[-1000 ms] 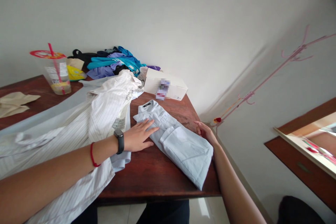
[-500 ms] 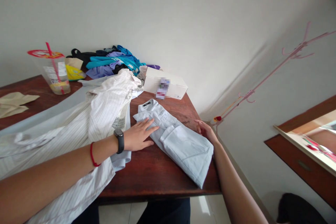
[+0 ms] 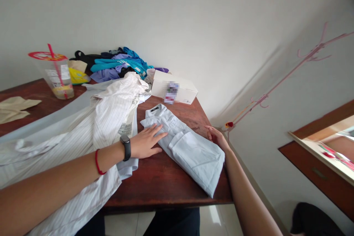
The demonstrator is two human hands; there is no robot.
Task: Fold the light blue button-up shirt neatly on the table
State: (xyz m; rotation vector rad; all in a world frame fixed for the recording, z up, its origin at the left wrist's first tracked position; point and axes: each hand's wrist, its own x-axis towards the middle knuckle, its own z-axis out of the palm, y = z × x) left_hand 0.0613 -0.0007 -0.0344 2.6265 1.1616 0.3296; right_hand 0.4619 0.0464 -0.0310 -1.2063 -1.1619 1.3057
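Observation:
A light blue shirt (image 3: 190, 151), folded into a narrow shape, lies aslant on the dark wooden table (image 3: 155, 184) with its collar pointing away from me. My left hand (image 3: 148, 142) rests on its left edge near the collar, fingers spread and open, holding nothing. On the other side, my right hand (image 3: 217, 137) is by the shirt's right edge at the table's side. Its index finger reaches out and the other fingers bend loosely; I see nothing in them. Left of the folded shirt, a white striped shirt (image 3: 110, 114) is spread out under my left forearm.
A white box (image 3: 182, 88) stands behind the folded shirt. Farther left are a pile of blue and purple clothes (image 3: 121, 64), a plastic cup (image 3: 61, 81) with a red straw and a beige cloth (image 3: 16, 107). A pink coat stand (image 3: 287, 70) leans into view at right.

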